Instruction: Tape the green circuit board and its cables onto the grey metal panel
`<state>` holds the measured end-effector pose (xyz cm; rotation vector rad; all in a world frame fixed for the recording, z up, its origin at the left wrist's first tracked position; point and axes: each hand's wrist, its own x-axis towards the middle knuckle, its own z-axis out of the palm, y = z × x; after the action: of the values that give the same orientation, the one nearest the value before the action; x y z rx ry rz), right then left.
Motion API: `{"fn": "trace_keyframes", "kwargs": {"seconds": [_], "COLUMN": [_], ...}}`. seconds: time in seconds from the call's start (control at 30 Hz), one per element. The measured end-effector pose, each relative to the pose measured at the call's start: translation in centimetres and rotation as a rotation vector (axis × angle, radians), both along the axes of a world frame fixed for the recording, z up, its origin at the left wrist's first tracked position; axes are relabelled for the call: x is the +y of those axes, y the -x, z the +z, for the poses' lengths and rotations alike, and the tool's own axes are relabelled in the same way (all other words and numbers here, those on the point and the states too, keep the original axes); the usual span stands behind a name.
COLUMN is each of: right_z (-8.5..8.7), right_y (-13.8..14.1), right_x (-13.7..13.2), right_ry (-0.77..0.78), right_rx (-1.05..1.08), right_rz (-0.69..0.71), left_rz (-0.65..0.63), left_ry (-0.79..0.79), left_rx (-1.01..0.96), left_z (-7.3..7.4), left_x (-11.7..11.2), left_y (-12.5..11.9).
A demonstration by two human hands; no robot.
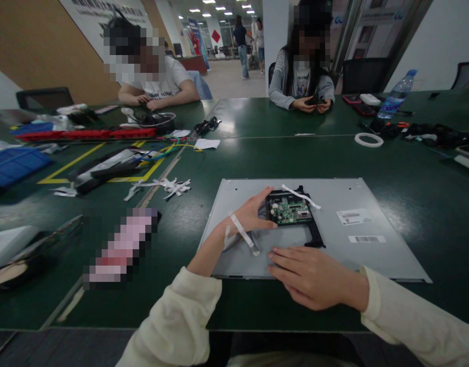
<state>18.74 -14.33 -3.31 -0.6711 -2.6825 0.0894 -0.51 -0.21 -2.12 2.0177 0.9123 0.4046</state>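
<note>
A flat grey metal panel (333, 193), like the back of a display, lies on the table in front of me. On it sits a black plastic bracket (315, 234) carrying a green circuit board (291, 212). My left hand (251, 211) grips the bracket's left side, thumb and index finger set apart along its edge; its other fingers are hidden. A white tape strip (240, 228) crosses my left wrist, its end near some grey cable on the panel. Another white strip (301, 197) lies across the bracket's top. My right hand (312, 275) rests flat over the panel's front edge, fingers extended, holding nothing.
Left of the panel are a phone (123, 247) and white tape scraps (176, 187). Farther left lie cables and a blue bin (16, 165). A tape roll (368, 140) and a water bottle (397, 96) stand at the right. Two people sit opposite.
</note>
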Motion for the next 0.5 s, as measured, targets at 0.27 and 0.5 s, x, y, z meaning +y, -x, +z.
{"fn": "trace_keyframes", "kwargs": {"seconds": [0.27,0.5], "right_z": [0.12,0.15], "right_y": [-0.05,0.13], "right_x": [0.18,0.21], "right_ry": [-0.014,-0.031], "right_rx": [-0.026,-0.038], "right_rz": [0.047,0.072], "left_rz": [0.013,0.016], "left_ry": [0.048,0.063], "left_rx": [-0.077,-0.072], "left_z": [-0.12,0.28], "left_x": [0.31,0.40], "left_y": [0.03,-0.15]}}
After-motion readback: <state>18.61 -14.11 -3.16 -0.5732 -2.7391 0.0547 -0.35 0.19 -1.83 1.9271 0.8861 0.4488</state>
